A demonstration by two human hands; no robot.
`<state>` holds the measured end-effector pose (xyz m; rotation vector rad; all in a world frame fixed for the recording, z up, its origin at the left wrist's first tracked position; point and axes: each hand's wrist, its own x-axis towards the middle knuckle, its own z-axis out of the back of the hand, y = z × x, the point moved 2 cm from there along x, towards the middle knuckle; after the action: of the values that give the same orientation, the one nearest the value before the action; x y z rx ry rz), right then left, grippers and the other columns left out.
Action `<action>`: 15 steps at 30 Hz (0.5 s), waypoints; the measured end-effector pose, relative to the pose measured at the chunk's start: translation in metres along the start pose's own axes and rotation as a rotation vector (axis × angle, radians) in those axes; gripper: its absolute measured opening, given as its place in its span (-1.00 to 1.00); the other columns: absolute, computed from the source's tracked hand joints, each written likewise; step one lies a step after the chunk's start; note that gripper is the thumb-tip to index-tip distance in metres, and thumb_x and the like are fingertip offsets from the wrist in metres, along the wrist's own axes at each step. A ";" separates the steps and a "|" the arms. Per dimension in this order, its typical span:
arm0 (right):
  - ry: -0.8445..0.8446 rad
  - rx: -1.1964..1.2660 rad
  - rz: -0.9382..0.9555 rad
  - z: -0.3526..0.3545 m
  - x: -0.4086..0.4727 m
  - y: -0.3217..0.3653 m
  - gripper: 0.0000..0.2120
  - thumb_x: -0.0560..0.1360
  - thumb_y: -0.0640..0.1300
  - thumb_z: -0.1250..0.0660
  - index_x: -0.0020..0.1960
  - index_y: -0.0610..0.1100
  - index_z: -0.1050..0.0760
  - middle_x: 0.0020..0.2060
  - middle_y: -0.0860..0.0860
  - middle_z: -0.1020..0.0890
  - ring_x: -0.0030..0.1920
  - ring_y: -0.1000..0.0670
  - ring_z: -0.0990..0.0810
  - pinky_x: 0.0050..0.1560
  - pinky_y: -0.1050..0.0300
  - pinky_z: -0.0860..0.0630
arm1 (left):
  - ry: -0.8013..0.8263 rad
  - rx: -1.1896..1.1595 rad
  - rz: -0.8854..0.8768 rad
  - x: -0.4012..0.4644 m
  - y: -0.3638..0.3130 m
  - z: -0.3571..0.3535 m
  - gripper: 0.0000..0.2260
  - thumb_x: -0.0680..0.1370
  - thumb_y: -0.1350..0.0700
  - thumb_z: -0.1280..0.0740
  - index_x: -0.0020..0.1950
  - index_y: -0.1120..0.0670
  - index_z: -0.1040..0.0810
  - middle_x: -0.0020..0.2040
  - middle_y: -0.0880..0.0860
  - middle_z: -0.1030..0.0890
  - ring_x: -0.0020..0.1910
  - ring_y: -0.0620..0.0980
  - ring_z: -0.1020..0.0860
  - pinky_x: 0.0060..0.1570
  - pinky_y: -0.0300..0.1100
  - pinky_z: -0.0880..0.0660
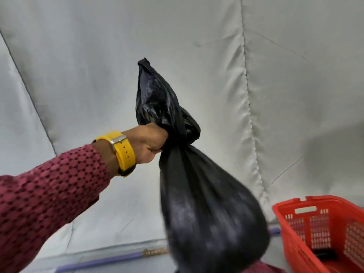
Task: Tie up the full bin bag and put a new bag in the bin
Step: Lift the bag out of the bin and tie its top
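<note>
So the left hand (150, 141) is fisted tight around the neck of the black bin bag (206, 203), right beside the knot (187, 128), and it's holding the whole thing up in the air in front of a pale grey fabric backdrop (275, 75). The bag sits to the right of the hand: the knot bulges out just past the knuckles, the loose tail of plastic sticks up above the fist and leans a little left toward its tip, and the full belly hangs down below it, swinging slightly right. Its long axis runs roughly top to bottom, tilted so the bottom end is lower right and the tail end upper left. The lower part looks blurred. The wrist has a yellow watch strap (124, 152) and a dark red patterned sleeve (49, 198). Off to the lower right there's 1 red plastic basket (295, 243) with slotted sides, close to the bag's bottom but not touching it. Right hand isn't visible anywhere.
</note>
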<state>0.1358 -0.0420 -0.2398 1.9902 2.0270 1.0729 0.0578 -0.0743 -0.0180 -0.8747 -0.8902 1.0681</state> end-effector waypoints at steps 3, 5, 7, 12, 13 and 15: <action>-0.059 0.037 -0.032 0.024 0.007 0.029 -0.77 0.54 -0.23 -0.31 0.17 -0.28 -0.55 -0.40 0.10 -0.45 -0.41 0.09 -0.45 -0.33 0.26 -0.38 | -0.103 0.184 -0.107 0.000 0.018 0.020 -0.74 0.56 0.25 -0.31 0.24 0.18 -0.61 0.19 0.19 -0.67 0.20 0.19 -0.63 0.24 0.10 -0.56; -0.002 0.035 -0.067 0.029 0.004 0.048 -0.95 0.53 -0.16 -0.34 -0.09 -0.14 -0.54 -0.43 0.07 -0.20 -0.50 0.08 -0.17 -0.47 0.21 -0.18 | -0.275 0.377 -0.140 0.005 0.032 0.034 -0.73 0.53 0.23 -0.30 0.21 0.25 -0.60 0.15 0.28 -0.66 0.16 0.29 -0.62 0.17 0.09 -0.58; 0.024 -0.004 -0.072 0.025 -0.003 0.061 -0.89 0.55 -0.14 -0.31 -0.14 -0.12 -0.52 -0.46 0.07 -0.19 -0.50 0.08 -0.10 -0.49 0.21 -0.13 | -0.446 0.801 -0.214 0.003 0.042 0.033 -0.75 0.49 0.23 -0.29 0.09 0.31 -0.61 0.07 0.36 -0.66 0.10 0.39 -0.60 -0.03 0.01 -0.53; 0.117 0.038 -0.116 -0.013 -0.025 0.052 -0.82 0.55 -0.18 -0.22 -0.18 -0.15 -0.52 -0.44 0.05 -0.14 -0.50 0.08 -0.08 -0.46 0.20 -0.09 | -0.575 1.131 -0.431 0.004 0.050 0.011 -0.80 0.47 0.21 -0.28 0.01 0.29 -0.55 -0.01 0.40 -0.62 -0.01 0.49 -0.56 -0.21 0.09 -0.41; 0.132 0.062 -0.126 -0.021 -0.028 0.046 -0.83 0.53 -0.18 -0.21 -0.20 -0.14 -0.51 -0.44 0.05 -0.13 -0.51 0.08 -0.08 -0.46 0.21 -0.07 | -0.555 1.097 -0.416 0.009 0.046 0.007 -0.80 0.48 0.21 -0.28 0.00 0.31 -0.55 0.00 0.41 -0.62 0.01 0.49 -0.56 -0.17 0.09 -0.43; 0.165 0.109 -0.135 -0.040 -0.033 0.029 -0.84 0.51 -0.18 -0.20 -0.21 -0.14 -0.50 -0.44 0.06 -0.13 -0.51 0.08 -0.07 -0.45 0.21 -0.06 | -0.480 1.006 -0.338 0.018 0.035 -0.004 -0.80 0.44 0.21 -0.36 -0.03 0.32 -0.59 0.00 0.39 -0.65 0.03 0.45 -0.58 -0.13 0.03 -0.42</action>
<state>0.1432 -0.0907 -0.2074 1.8347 2.3138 1.1556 0.0536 -0.0495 -0.0485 0.3713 -0.7066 1.2408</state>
